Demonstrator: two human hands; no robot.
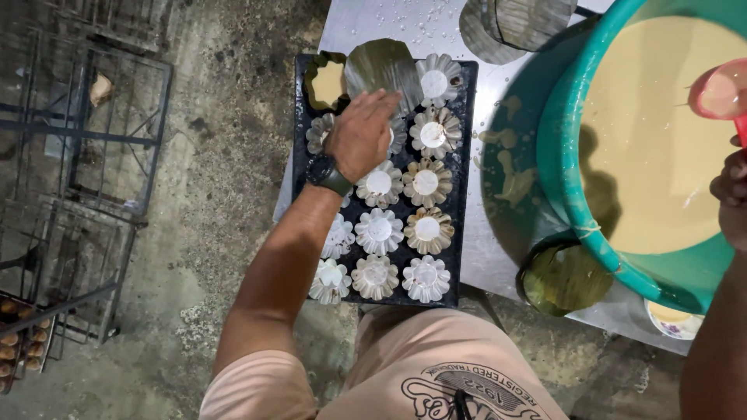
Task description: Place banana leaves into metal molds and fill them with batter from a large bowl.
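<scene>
While our left hand [362,134] lies flat, fingers spread, over black tray [299,117], round leaf liner [381,66] sits just past fingertips, touching them, no long axis. Fluted moulds [379,231] lie wrist-side. Our right hand [731,187], well apart, grips pink ladle [720,92] over teal batter basin [556,148] on worktop [373,19]. Left nearer.

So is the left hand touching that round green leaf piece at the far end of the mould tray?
Touching. In the head view, the left hand has its fingertips resting on the near edge of the leaf piece, with no gap visible, above the black tray of fluted moulds.
</scene>
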